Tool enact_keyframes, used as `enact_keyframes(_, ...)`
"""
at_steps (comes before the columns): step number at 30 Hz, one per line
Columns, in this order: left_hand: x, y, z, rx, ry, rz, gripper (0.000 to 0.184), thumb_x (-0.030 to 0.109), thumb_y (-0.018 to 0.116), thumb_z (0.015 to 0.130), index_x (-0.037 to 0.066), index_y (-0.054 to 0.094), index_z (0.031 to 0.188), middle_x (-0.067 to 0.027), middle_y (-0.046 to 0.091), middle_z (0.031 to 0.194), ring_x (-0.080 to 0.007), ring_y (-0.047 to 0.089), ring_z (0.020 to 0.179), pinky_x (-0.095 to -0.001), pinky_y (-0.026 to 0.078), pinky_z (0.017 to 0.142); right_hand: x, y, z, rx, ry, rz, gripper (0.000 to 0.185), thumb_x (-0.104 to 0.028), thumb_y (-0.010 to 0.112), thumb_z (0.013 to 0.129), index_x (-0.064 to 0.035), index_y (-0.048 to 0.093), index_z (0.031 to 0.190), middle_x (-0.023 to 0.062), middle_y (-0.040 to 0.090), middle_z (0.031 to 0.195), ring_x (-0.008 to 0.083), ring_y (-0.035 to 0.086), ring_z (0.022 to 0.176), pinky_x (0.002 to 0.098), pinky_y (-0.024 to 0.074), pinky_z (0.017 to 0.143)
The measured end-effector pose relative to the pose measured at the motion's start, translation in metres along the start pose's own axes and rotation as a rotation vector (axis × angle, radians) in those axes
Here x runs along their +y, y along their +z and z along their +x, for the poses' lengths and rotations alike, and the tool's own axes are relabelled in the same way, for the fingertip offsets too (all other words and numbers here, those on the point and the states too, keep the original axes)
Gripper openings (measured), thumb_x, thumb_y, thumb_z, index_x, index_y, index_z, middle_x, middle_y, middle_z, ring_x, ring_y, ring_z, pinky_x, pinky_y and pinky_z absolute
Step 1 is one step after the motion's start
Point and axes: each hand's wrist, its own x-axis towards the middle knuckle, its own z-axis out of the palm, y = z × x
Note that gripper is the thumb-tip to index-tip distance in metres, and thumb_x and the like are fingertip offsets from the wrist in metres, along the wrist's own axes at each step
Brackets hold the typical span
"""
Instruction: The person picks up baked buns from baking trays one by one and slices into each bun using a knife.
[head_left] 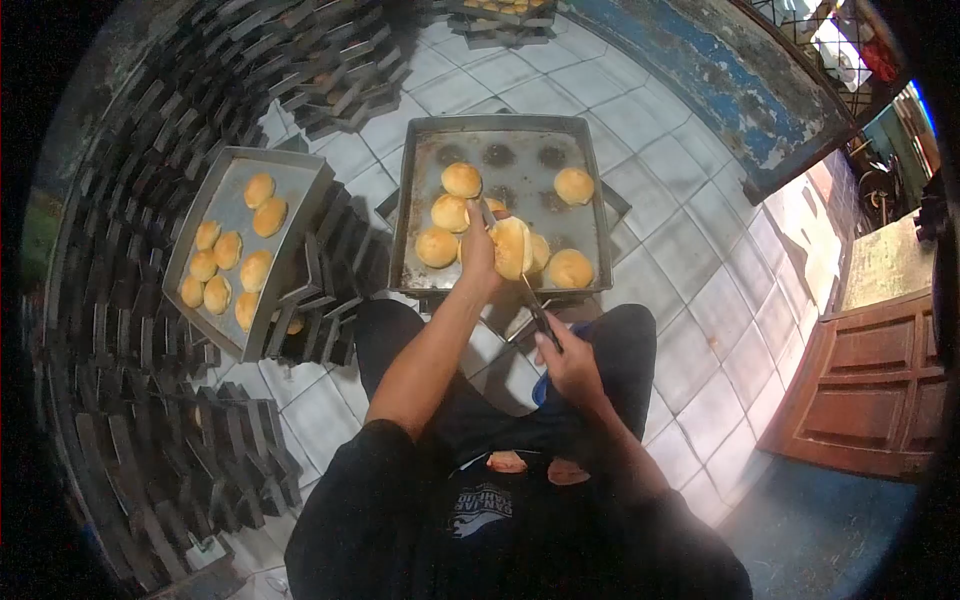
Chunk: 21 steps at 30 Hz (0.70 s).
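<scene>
My left hand (481, 255) is closed around a golden bread bun (511, 249), holding it above a metal baking tray (522, 172). In my right hand (573, 372) is a knife (547, 328), gripped by its dark handle. Its blade reaches up to the lower right side of the bun, where a paler strip of crumb shows; how deep it goes I cannot tell. Around my left hand lie several more buns, among them one at the tray's front right (571, 269) and one farther back (574, 186). My left hand partly hides others.
To the left, a second tray (291, 160) holding several buns rests on stacked trays (330, 255). More dark stacks of trays (150, 270) line the left side. A wooden door panel (860, 390) stands at the right. White tiles (690, 290) cover the floor.
</scene>
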Motion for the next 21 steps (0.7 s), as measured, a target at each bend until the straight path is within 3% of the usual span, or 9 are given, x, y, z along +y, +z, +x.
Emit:
enact_keyframes(1, -0.002, -0.001, -0.001, 0.003, -0.002, -0.003, 0.07, 0.069, 0.041, 0.102, 0.003, 0.062, 0.113, -0.0114, 0.07, 0.096, -0.0247, 0.071, 0.086, -0.043, 0.062, 0.077, 0.002, 0.001, -0.008, 0.016, 0.009, -0.007, 0.044, -0.018, 0.058, 0.103, -0.0086, 0.056, 0.146, 0.0038, 0.064, 0.071, 0.0087, 0.056, 0.064, 0.027, 0.0476, 0.063)
enact_keyframes(2, -0.005, -0.001, -0.003, 0.002, -0.054, -0.016, 0.07, 0.068, 0.041, 0.102, 0.003, 0.061, 0.116, -0.0118, 0.07, 0.099, -0.0246, 0.071, 0.088, -0.0422, 0.062, 0.079, 0.002, -0.003, -0.016, -0.008, 0.037, -0.026, 0.044, -0.019, 0.059, 0.103, -0.0087, 0.056, 0.145, 0.0092, 0.068, 0.077, 0.0176, 0.068, 0.071, 0.034, 0.055, 0.071)
enact_keyframes(6, -0.032, 0.008, -0.007, 0.022, -0.066, -0.028, 0.064, 0.067, 0.044, 0.102, 0.009, 0.06, 0.122, -0.0094, 0.069, 0.109, -0.0234, 0.071, 0.098, -0.0422, 0.06, 0.084, 0.006, -0.004, 0.005, 0.046, 0.042, 0.064, 0.045, -0.02, 0.06, 0.102, -0.0082, 0.056, 0.145, 0.0078, 0.067, 0.076, 0.0162, 0.068, 0.071, 0.0331, 0.0542, 0.071)
enact_keyframes(8, -0.032, 0.004, -0.008, 0.038, -0.017, 0.001, 0.061, 0.064, 0.046, 0.103, 0.008, 0.06, 0.122, -0.0094, 0.069, 0.11, -0.0228, 0.071, 0.099, -0.0406, 0.06, 0.085, -0.009, -0.006, 0.019, 0.031, 0.042, 0.092, 0.044, -0.018, 0.06, 0.103, -0.0063, 0.057, 0.145, 0.0026, 0.063, 0.073, 0.0081, 0.053, 0.059, 0.0264, 0.0459, 0.058)
enact_keyframes(11, -0.025, -0.007, -0.002, 0.069, 0.086, 0.071, 0.056, 0.058, 0.049, 0.104, 0.006, 0.06, 0.121, -0.0091, 0.069, 0.11, -0.0214, 0.07, 0.099, -0.0379, 0.059, 0.085, -0.002, -0.009, 0.024, -0.016, 0.033, 0.173, 0.043, -0.019, 0.061, 0.102, -0.0075, 0.058, 0.144, 0.0018, 0.063, 0.072, 0.0062, 0.048, 0.056, 0.0248, 0.0419, 0.053)
enact_keyframes(12, -0.02, -0.011, -0.002, 0.084, 0.134, 0.114, 0.054, 0.056, 0.051, 0.105, 0.004, 0.06, 0.12, -0.0087, 0.069, 0.108, -0.0206, 0.07, 0.098, -0.0369, 0.058, 0.085, -0.005, -0.012, 0.019, -0.027, 0.037, 0.144, 0.043, -0.021, 0.062, 0.101, -0.0066, 0.061, 0.141, 0.0052, 0.067, 0.075, 0.0121, 0.061, 0.067, 0.0303, 0.0501, 0.065)
enact_keyframes(16, -0.011, -0.024, -0.002, 0.168, 0.265, 0.221, 0.052, 0.052, 0.052, 0.106, 0.001, 0.061, 0.115, -0.0083, 0.068, 0.106, -0.0193, 0.07, 0.092, -0.0361, 0.058, 0.081, -0.016, -0.018, -0.004, -0.021, 0.12, 0.153, 0.042, -0.021, 0.062, 0.101, -0.007, 0.061, 0.14, 0.0048, 0.066, 0.074, 0.0115, 0.062, 0.067, 0.0313, 0.0504, 0.065)
enact_keyframes(19, -0.01, -0.026, 0.003, 0.174, 0.281, 0.251, 0.053, 0.05, 0.052, 0.107, -0.001, 0.063, 0.115, -0.0086, 0.068, 0.102, -0.0192, 0.069, 0.085, -0.0353, 0.058, 0.077, -0.016, -0.024, -0.011, -0.046, 0.104, 0.109, 0.042, -0.023, 0.06, 0.101, -0.0084, 0.062, 0.14, 0.0104, 0.07, 0.076, 0.0199, 0.068, 0.067, 0.0359, 0.0515, 0.065)
enact_keyframes(21, -0.008, -0.028, 0.005, 0.188, 0.329, 0.328, 0.055, 0.049, 0.052, 0.107, -0.004, 0.064, 0.118, -0.0108, 0.069, 0.103, -0.0205, 0.07, 0.086, -0.036, 0.059, 0.077, -0.012, -0.026, -0.017, 0.134, -0.102, -0.192, 0.04, -0.026, 0.06, 0.101, -0.0114, 0.062, 0.139, 0.0154, 0.072, 0.085, 0.0328, 0.071, 0.073, 0.0439, 0.0535, 0.067)
